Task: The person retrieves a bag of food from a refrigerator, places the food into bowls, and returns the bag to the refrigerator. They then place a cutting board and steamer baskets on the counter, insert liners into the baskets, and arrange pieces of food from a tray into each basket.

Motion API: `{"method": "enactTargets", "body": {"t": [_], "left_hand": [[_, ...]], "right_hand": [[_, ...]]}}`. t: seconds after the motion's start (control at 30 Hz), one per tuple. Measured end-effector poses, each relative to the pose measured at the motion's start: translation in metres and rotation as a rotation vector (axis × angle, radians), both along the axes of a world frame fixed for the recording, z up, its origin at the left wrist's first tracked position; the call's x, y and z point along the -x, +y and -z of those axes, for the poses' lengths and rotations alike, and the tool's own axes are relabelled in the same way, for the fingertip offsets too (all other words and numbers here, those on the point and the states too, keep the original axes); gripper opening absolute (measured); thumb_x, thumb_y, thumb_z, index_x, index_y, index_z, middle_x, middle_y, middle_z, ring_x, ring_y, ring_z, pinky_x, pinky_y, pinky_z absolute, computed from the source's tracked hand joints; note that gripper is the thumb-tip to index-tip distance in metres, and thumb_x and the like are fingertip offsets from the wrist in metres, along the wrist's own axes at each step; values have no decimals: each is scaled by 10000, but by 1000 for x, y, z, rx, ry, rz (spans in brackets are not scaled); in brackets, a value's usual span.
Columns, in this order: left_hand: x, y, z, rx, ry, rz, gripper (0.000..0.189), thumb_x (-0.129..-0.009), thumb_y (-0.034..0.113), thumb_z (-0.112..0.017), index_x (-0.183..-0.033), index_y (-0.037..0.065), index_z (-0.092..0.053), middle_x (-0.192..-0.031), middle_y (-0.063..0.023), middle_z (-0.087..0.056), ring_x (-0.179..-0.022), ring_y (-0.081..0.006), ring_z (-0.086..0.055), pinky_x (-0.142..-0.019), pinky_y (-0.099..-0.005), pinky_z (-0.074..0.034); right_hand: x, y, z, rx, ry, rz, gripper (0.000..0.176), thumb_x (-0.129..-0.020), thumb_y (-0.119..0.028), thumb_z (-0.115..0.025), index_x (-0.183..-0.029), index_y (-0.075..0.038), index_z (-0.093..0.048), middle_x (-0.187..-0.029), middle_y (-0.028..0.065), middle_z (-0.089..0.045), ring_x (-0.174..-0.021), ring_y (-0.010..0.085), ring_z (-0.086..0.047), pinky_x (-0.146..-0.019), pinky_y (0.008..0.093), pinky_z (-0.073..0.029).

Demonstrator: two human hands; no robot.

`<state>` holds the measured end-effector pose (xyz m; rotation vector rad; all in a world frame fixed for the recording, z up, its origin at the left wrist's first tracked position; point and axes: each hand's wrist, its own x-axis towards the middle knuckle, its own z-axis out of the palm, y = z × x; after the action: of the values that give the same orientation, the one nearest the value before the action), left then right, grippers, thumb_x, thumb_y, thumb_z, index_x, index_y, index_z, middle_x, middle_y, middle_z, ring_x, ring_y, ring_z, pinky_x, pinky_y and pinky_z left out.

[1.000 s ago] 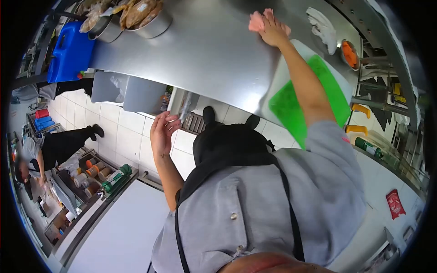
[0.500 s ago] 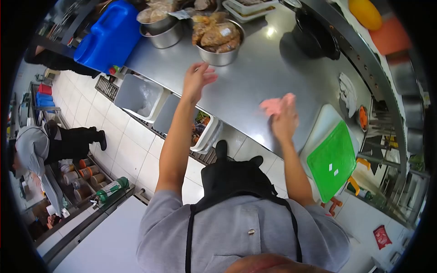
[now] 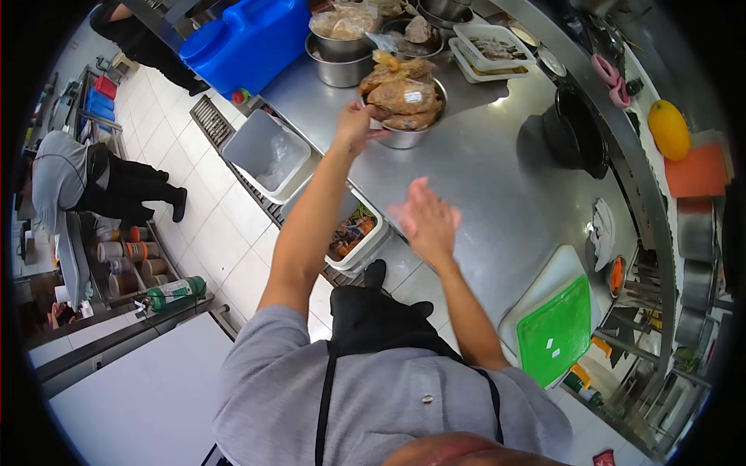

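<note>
A round metal bowl [image 3: 406, 140] on the steel worktop is heaped with plastic-bagged brownish food, perhaps meat; one bag [image 3: 404, 97] has a white label. My left hand [image 3: 357, 128] is at the bowl's near left side, its fingers closed around the rim. My right hand [image 3: 430, 219] hovers over the worktop's front part, fingers spread and slightly blurred, with nothing visible in it. It is apart from the bowl, nearer to me.
The steel worktop [image 3: 482, 186] carries a blue jug [image 3: 252, 46], more metal pots [image 3: 342, 70], a white basket [image 3: 497, 45], a black pot [image 3: 571, 136] and a green cutting board [image 3: 556, 330]. Bins [image 3: 268, 155] stand below its left edge. Another person [image 3: 109, 175] bends at the far left.
My left hand has reached the bowl's rim and closed on it. My right hand has moved left across the worktop, towards the bowl. The whole view has shifted.
</note>
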<state>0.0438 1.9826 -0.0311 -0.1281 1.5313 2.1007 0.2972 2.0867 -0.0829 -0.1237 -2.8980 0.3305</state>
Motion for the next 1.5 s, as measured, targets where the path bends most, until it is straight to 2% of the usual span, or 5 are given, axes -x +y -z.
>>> {"method": "enactTargets", "body": {"t": [0.33,0.47,0.77,1.03,1.5], "left_hand": [[9,-32,-4,25,44,-106,151,-874,27,-559,-912,6,-414,-960,-146,-527,-794,-317,-646,-661,-409,-632],[-11,-42,5,-94,74,-263,251,-906,96,-594,-1066,-29,-447,-1066,-144,-483,-779,-283,-634,-782,-371,-588],[-118,-168,24,135,33,-245,174,-928,118,-584,-993,-22,-505,-1048,-132,-539,-881,-300,-665,-803,-348,-565],[-151,-178,49,243,-93,-191,169,-947,182,-564,-1021,45,-499,-1036,-144,-592,-869,-297,-646,-764,-374,-550],[-90,-55,-151,0,879,24,106,-954,107,-543,-993,10,-559,-943,-93,-624,-786,-163,-623,-732,-272,-517]], "right_hand": [[-108,97,-16,172,-122,613,590,-946,-402,-478,-1419,-67,-369,-1460,132,-396,-1313,291,-418,-1044,481,-303],[-14,253,65,-248,14,597,513,-956,-419,-417,-1332,-74,-462,-1370,102,-468,-1322,272,-389,-1009,425,-399],[174,141,29,37,-26,36,418,-957,-462,-397,-1353,-347,-467,-1421,39,-459,-1310,222,-429,-1023,446,-364],[58,-55,6,170,151,-258,344,-866,-280,-596,-1178,-137,-578,-1396,113,-436,-1227,267,-460,-987,445,-359],[-261,-13,41,126,-100,605,469,-832,-112,-531,-1300,-89,-510,-1440,176,-397,-1239,365,-439,-912,514,-368]]}}
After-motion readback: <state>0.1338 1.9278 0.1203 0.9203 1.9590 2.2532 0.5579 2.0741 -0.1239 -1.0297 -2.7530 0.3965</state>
